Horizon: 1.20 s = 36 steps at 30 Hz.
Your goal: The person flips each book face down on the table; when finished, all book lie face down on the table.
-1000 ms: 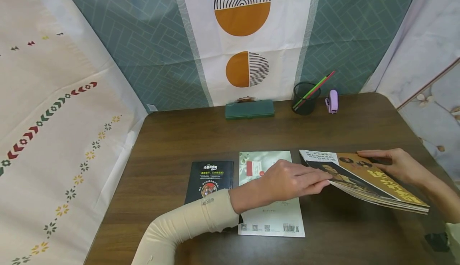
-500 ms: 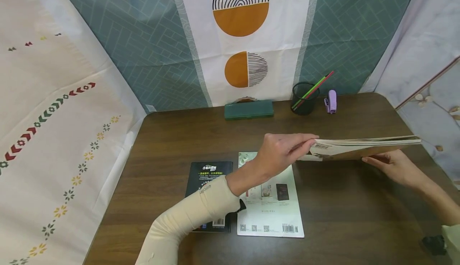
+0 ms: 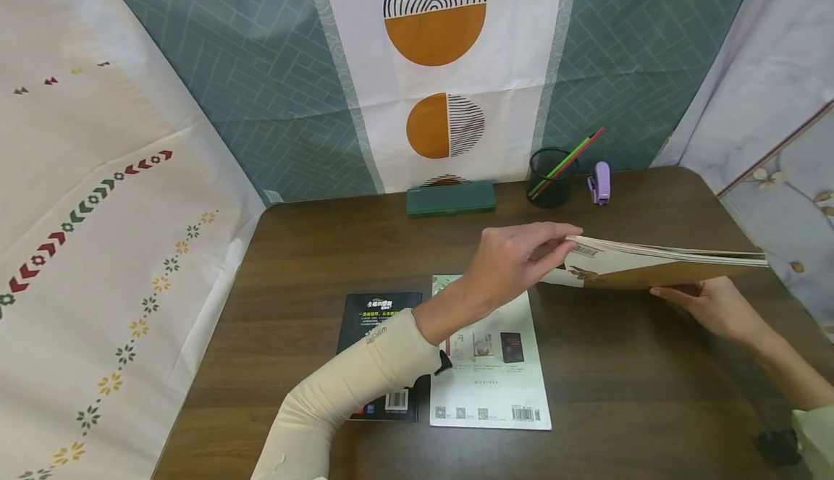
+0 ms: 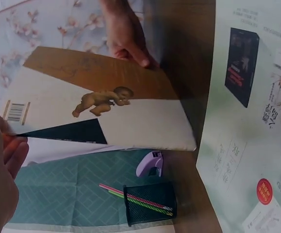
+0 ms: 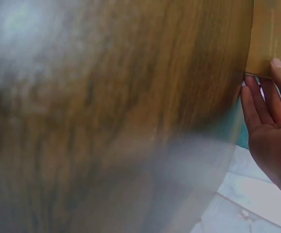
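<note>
A thin book (image 3: pixel 658 266) with a brown and white cover hangs roughly level above the right side of the wooden table (image 3: pixel 638 393). My left hand (image 3: pixel 565 241) pinches its left edge between thumb and fingers. My right hand (image 3: pixel 674 293) reaches under its near right side, straight fingers touching the underside. In the left wrist view the book's (image 4: pixel 106 102) lower cover shows a barcode and a small figure; my left hand (image 4: pixel 7 145) is at its corner and my right hand (image 4: pixel 128 41) at the far edge. The right wrist view is blurred: my right hand (image 5: pixel 264 97) touches the book (image 5: pixel 273 34).
A white and green book (image 3: pixel 495 386) and a black book (image 3: pixel 381 317) lie side by side under my left forearm. At the back stand a green pencil case (image 3: pixel 451 198), a black mesh pen holder (image 3: pixel 552 177) with pencils, and a purple stapler (image 3: pixel 601 182).
The book lay tilted on the table with its yellow cover up; both hands have lifted it and turned it over. In the last half second its left edge rose slightly.
</note>
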Each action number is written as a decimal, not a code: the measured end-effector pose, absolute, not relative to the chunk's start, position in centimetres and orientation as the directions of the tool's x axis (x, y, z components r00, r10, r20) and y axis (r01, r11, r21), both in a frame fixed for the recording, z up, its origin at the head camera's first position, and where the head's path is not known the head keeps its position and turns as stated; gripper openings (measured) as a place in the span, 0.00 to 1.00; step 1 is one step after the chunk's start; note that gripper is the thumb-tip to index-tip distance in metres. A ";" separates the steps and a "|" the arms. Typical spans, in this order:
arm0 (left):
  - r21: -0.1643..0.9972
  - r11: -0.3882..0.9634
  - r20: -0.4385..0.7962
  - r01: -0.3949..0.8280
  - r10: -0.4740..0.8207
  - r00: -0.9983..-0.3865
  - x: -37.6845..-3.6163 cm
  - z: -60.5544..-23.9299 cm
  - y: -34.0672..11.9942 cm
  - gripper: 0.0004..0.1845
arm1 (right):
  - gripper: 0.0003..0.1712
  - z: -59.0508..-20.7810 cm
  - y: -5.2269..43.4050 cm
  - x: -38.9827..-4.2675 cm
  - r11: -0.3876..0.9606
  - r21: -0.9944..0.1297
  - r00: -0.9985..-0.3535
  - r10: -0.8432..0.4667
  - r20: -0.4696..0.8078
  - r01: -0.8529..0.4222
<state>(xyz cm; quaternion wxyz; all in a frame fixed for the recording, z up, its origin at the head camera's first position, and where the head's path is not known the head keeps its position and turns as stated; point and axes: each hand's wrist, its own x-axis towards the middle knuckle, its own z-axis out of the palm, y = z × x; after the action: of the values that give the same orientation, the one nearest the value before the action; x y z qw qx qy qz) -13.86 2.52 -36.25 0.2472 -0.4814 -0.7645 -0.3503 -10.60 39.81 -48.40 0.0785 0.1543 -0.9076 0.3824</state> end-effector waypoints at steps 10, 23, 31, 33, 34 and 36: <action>0.476 0.272 0.689 0.836 0.476 -0.547 -14.5 -35.9 2.0 0.09 | 0.04 -47.7 39.5 -10.1 0.679 -0.682 -0.962 -0.162 0.221 -0.271; 0.606 0.255 0.660 0.753 0.367 -0.655 -15.2 -36.0 0.2 0.10 | 0.11 -45.4 39.5 -9.9 0.668 -0.736 -0.987 0.008 0.160 -0.114; 0.691 0.260 0.590 0.675 0.337 -0.734 -15.5 -36.7 -1.8 0.09 | 0.23 -43.3 38.8 -10.5 0.602 -0.798 -0.991 0.096 0.091 -0.015; 0.707 0.267 0.572 0.654 0.326 -0.752 -15.4 -36.9 -2.4 0.09 | 0.20 -42.7 38.8 -10.7 0.593 -0.805 -0.991 0.095 0.095 -0.020; 0.714 0.270 0.565 0.646 0.323 -0.760 -15.4 -37.0 -2.7 0.09 | 0.19 -42.4 38.8 -10.7 0.590 -0.807 -0.991 0.090 0.098 -0.026; 0.729 0.273 0.547 0.628 0.320 -0.774 -15.4 -37.3 -3.2 0.09 | 0.16 -41.9 38.8 -10.8 0.586 -0.809 -0.991 0.078 0.105 -0.040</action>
<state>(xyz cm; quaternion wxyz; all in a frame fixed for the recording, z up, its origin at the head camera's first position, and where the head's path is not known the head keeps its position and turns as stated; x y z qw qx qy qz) -15.40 -3.21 -37.33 0.1478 -0.3023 -0.7839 -0.5218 -10.83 38.76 -41.92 0.0645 -0.0108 -0.8883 0.4546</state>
